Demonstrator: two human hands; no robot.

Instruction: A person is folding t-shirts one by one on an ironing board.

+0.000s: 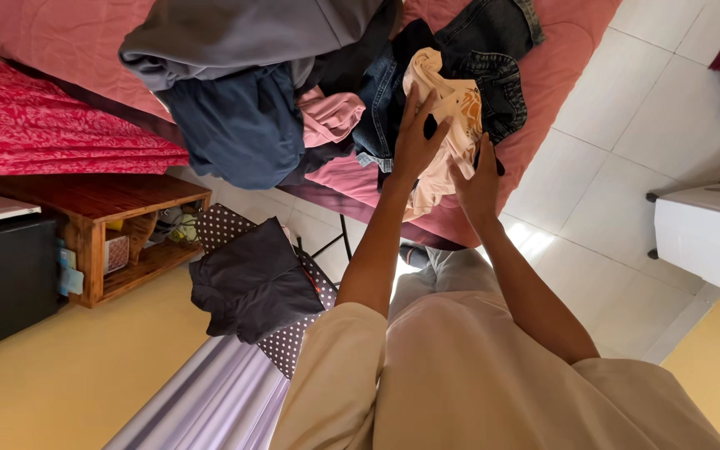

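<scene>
A cream garment with an orange print (452, 100) lies on top of a heap of clothes on the pink bed (556, 67). My left hand (418, 137) rests on its left side with fingers spread. The garment's lower edge is pinched by my right hand (477, 179). Dark blue jeans (493, 50) lie under and around the garment. Beside them are a pink piece (331, 117), a navy garment (243, 125) and a grey one (235, 33).
A wooden low shelf (122, 225) with small items stands at the left, next to a black box (6, 279). A dark garment (252, 283) lies on polka-dot cloth (293, 342). A white box (710, 237) stands on the tiled floor at the right.
</scene>
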